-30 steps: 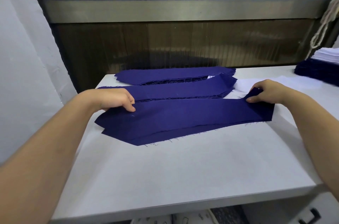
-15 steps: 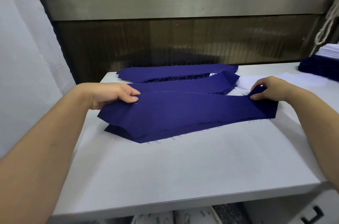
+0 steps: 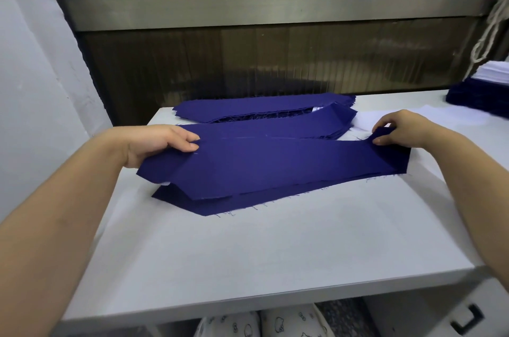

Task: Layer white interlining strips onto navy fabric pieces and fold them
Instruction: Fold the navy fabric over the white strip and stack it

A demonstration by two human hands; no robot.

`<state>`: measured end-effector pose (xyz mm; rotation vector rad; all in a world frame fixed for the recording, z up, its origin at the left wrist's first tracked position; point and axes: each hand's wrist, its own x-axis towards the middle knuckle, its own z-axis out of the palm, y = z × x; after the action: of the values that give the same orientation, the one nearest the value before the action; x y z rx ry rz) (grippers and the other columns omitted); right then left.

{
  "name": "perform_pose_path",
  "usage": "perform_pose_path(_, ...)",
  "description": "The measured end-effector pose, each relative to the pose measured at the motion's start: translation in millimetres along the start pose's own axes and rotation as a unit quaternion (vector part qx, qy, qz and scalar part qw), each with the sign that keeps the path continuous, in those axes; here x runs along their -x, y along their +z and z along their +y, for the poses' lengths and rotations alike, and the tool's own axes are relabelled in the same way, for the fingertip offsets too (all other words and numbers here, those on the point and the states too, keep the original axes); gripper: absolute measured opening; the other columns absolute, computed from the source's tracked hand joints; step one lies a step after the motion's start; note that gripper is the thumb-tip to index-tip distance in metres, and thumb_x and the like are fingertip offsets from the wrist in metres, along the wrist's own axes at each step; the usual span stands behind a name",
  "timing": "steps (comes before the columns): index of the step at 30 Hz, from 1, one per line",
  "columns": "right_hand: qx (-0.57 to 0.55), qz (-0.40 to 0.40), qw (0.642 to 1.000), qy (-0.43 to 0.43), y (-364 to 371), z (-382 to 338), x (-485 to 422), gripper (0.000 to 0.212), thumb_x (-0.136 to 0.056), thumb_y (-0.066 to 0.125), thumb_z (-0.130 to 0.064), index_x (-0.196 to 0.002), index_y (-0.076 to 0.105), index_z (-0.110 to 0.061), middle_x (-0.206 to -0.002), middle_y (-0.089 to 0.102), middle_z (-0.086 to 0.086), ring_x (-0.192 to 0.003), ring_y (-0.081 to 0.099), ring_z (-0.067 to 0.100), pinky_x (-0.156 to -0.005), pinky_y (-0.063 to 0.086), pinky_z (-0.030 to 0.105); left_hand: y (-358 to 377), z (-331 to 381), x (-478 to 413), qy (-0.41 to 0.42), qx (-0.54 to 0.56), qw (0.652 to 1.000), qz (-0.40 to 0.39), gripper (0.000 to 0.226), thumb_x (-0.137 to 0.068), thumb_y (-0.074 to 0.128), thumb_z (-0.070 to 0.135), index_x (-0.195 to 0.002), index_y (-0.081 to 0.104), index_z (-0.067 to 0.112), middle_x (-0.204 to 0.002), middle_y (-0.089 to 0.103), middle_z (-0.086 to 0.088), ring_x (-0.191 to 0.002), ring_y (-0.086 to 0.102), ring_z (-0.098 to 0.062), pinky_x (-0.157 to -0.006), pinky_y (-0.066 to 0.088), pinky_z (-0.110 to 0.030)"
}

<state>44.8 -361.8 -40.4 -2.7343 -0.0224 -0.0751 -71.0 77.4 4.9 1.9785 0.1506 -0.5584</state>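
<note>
**A:** What is the left hand doing?

**B:** The left hand (image 3: 157, 143) pinches the far edge of the top navy fabric piece (image 3: 275, 163) near its pointed left end. The thumb lies on top and the fingers curl beneath.

**A:** And the other one?

**B:** The right hand (image 3: 405, 130) pinches the same piece's far right corner with curled fingers and holds that corner up off the pile.

**A:** So where does the piece lie?

**B:** It is stretched between both hands across the white table (image 3: 275, 248). Its far edge is lifted, and its near edge rests on a lower navy layer (image 3: 220, 205) that sticks out toward the person. A white sliver (image 3: 165, 183) shows between the two layers at the left end; I cannot tell what it is.

**A:** What is behind it?

**B:** A middle navy pile (image 3: 275, 130) sits just behind, and a far navy pile (image 3: 248, 107) lies at the table's back edge. A white sheet (image 3: 366, 121) lies flat beside the right hand.

**A:** Further out?

**B:** At the far right a dark navy stack (image 3: 479, 102) sits below a white stack (image 3: 495, 72), with a pale cord (image 3: 493, 30) hanging above. Under the table's front edge are patterned slippers (image 3: 275, 323) and a black drawer handle (image 3: 468, 320).
</note>
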Motion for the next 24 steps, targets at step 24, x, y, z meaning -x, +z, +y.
perform_pose_path(24, 0.090, 0.120, 0.896, -0.418, 74, -155, 101, 0.057, -0.083, 0.058, -0.029, -0.136, 0.043, -0.018, -0.125, 0.052, -0.001, -0.104, 0.049, 0.022, -0.083, 0.033, 0.030, 39, 21, 6, 0.027, 0.297, 0.954, 0.037, 0.021, -0.092, 0.043, 0.025, -0.098, 0.059, 0.012, -0.081, 0.073, -0.007, -0.064, 0.071, -0.019, -0.037, 0.044, -0.015)
